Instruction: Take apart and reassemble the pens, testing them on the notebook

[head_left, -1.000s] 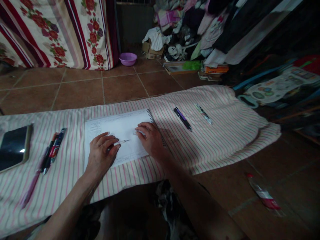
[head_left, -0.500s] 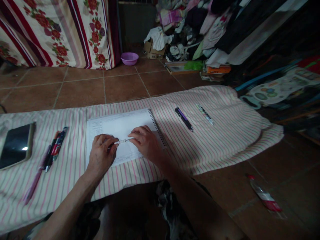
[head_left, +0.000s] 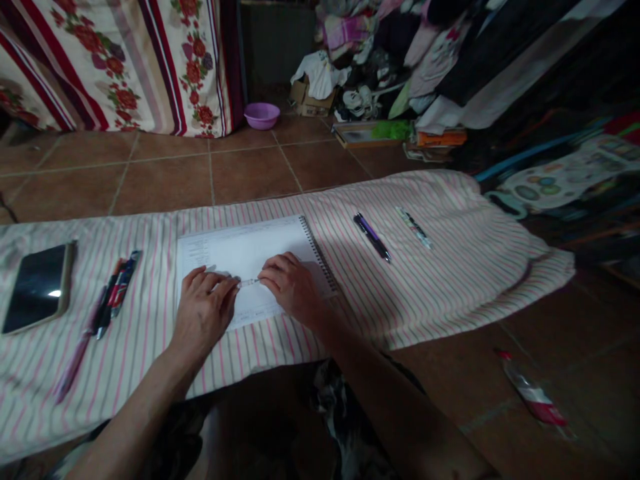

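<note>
Over the spiral notebook, a slim pale pen lies level between my two hands, mostly covered by fingers. My left hand pinches one end of it. At the other end, the fingertips of my right hand close on its thin dark tip. Right of the notebook lie a purple-and-black pair of pens and a light patterned pen. To the left, several pens lie side by side, a pinkish-purple pen reaching nearest me.
A phone lies at the left on the striped cloth. Beyond it, a purple basin stands on the tiled floor near a cardboard box and piled clothes. A plastic bottle lies on the floor at right.
My left fingers have shifted along the pen toward my right hand, so less of it shows. The whole view has drifted slightly; the other things lie as before.
</note>
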Demonstrator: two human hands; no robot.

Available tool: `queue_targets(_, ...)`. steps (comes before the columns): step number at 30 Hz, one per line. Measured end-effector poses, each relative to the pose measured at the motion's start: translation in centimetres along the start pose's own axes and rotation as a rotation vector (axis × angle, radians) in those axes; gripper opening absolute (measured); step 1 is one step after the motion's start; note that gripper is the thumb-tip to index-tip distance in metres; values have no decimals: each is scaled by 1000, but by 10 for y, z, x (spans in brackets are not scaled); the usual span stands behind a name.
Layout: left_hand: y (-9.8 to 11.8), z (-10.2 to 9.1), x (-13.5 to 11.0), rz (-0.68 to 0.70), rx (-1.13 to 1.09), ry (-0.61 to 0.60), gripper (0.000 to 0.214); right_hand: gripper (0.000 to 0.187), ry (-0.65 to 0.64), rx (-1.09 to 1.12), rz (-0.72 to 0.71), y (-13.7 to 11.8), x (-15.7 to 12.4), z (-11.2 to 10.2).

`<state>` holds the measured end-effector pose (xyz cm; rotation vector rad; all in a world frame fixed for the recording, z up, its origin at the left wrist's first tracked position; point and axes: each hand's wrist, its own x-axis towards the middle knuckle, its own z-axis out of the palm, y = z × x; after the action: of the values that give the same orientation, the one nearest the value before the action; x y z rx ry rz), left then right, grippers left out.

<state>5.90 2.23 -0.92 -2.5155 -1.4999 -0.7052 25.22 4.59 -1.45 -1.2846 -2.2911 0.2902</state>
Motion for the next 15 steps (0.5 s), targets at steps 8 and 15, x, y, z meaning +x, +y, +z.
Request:
queue_targets(8, -5, -6, -3, 38, -1, 7, 17, 15, -31, -26, -14, 0, 0, -1)
queue_targets(15, -12, -6, -8, 38, -29, -13, 19, 15, -42, -46, -14, 1, 0, -1)
